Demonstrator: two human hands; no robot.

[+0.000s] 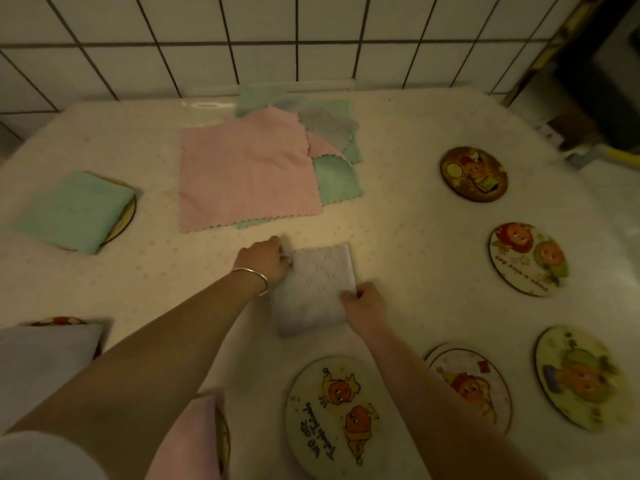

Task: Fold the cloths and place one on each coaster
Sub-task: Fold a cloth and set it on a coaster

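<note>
Near edge, left: folded pink cloth [194,441] lying over a coaster [223,441], only the coaster's rim showing.
Near edge, centre: round coaster with two orange figures [332,414], bare; the right forearm crosses its edge.
Near right: two more picture coasters [485,386] [581,375], both bare.
Left edge: folded grey cloth [45,351] covering a coaster with a red rim [59,321].
Centre: folded pale lilac cloth [315,289], a small square flat on the tabletop [415,237], on no coaster.
Left hand [265,259]: fingers curled onto the lilac cloth's far left corner, pinching it; silver bangle [254,278] at the wrist.
Right hand [363,301]: fingers curled around the cloth's right edge, gripping it.
Mid right: coaster with red and green figures [528,259], bare.
Mid left: folded green cloth [74,211] resting on a coaster [126,216].
Far right: dark coaster [473,174], bare.
Far centre: loose heap of unfolded cloths, a large pink one [242,178] on top, green [336,181] and grey [327,124] beneath.
Back: white tiled wall [242,39].
</note>
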